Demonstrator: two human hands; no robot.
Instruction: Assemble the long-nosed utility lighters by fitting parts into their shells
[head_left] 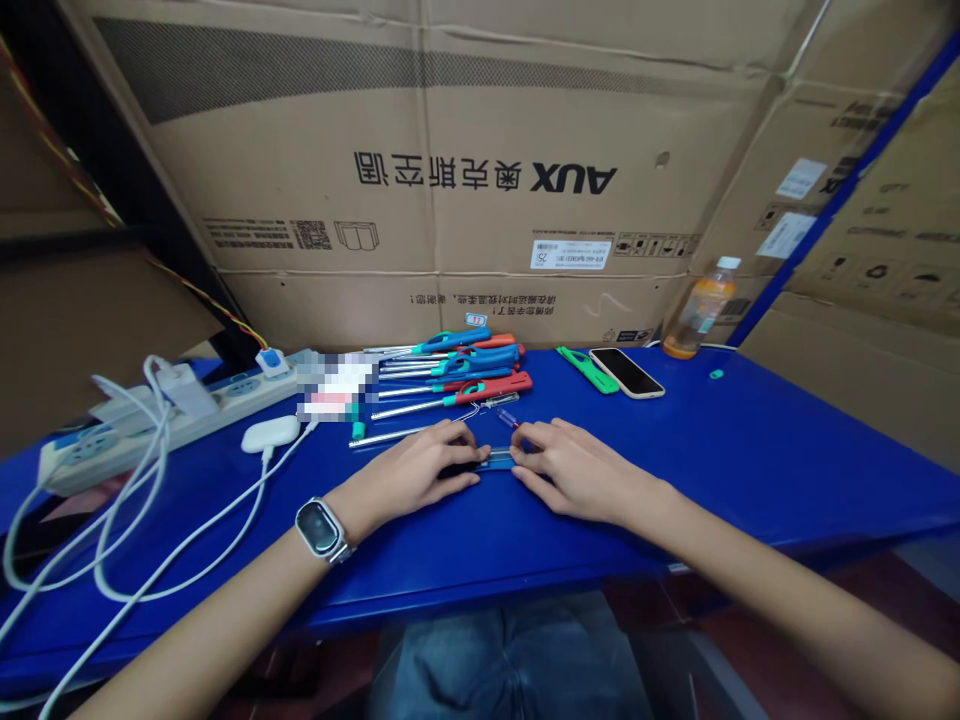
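My left hand (420, 472) lies on the blue table (750, 460), fingers curled over the dark end of a small blue-handled tool (499, 459). A smartwatch (321, 528) is on that wrist. My right hand (574, 465) pinches the tool's other end, next to a small clear piece with a red tip (508, 416). Just beyond the hands lies a pile of screwdrivers (465, 370) with red, blue and teal handles and bare metal shafts pointing left.
A white power strip (172, 410) with plugs and white cables sits at the left, a white charger puck (270, 433) near it. A phone (626, 372), a green strip (586, 369) and an orange drink bottle (700, 312) stand at the back right. Cardboard boxes wall the table.
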